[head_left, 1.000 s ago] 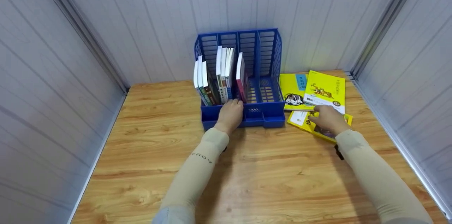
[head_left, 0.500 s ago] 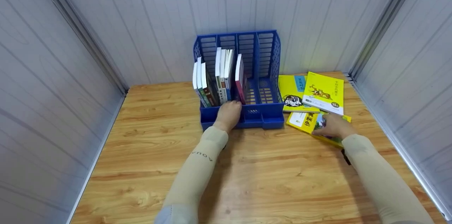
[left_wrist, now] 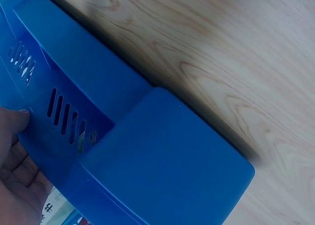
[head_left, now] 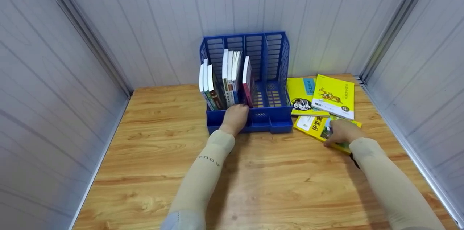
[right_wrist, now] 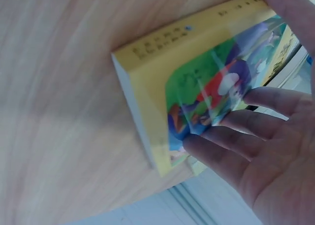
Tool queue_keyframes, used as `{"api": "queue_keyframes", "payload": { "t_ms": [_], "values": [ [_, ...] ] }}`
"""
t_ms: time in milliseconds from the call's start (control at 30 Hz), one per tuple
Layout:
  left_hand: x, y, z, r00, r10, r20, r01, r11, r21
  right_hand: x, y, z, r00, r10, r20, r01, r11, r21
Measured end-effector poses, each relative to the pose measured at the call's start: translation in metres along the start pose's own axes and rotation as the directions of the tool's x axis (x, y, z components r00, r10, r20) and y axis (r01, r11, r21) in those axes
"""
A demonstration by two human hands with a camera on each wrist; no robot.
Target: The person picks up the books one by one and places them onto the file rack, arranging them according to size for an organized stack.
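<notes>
In the head view my left hand [head_left: 235, 118] grips the front wall of a blue desk file rack [head_left: 281, 113]. The left wrist view shows the thumb [left_wrist: 19, 120] on the wall's outer face, with the other fingers behind it. At the right, my right hand [head_left: 343, 131] is over a thick yellow book [head_left: 308, 124] lying flat on the table. Seen from the right wrist, nearly straight fingers [right_wrist: 216, 153] touch its colourful picture cover [right_wrist: 206, 97], and the thumb is by the spine edge; whether it presses there I cannot tell.
Several books stand upright in the rack's left compartments, among them a white-edged group [head_left: 230, 74] and a pink-spined book [head_left: 247, 85]. Two flat yellow books overlap beyond my right hand: one with a dog [head_left: 301, 103], one with animals [head_left: 331, 94]. Panel walls [head_left: 159, 23] enclose the wooden table [head_left: 275, 179].
My right hand has moved right and toward me across the yellow book, uncovering more of its title. The left hand stays on the rack's front wall.
</notes>
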State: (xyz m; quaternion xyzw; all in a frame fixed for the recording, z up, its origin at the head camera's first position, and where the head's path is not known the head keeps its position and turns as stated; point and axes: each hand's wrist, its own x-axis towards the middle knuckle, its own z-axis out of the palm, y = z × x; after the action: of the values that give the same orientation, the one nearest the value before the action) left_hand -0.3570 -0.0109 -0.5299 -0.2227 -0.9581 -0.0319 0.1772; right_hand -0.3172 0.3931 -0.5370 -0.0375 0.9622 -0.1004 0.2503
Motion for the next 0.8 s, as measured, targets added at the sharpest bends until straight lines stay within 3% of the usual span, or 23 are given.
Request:
{"api": "queue_keyframes", "payload": {
  "t_ms": [267, 800],
  "values": [
    [0.001, -0.002, 0.005, 1.0, 0.012, -0.026, -0.013, 1.0, -0.007, 0.004, -0.013, -0.004, 0.997, -0.073, 0.029, 0.075, 0.994, -0.08],
    [0.003, -0.001, 0.008, 1.0, 0.008, -0.028, -0.008, 1.0, 0.001, 0.0, -0.018, -0.011, 0.99, -0.139, 0.014, 0.14, 0.987, -0.082]
  ]
}}
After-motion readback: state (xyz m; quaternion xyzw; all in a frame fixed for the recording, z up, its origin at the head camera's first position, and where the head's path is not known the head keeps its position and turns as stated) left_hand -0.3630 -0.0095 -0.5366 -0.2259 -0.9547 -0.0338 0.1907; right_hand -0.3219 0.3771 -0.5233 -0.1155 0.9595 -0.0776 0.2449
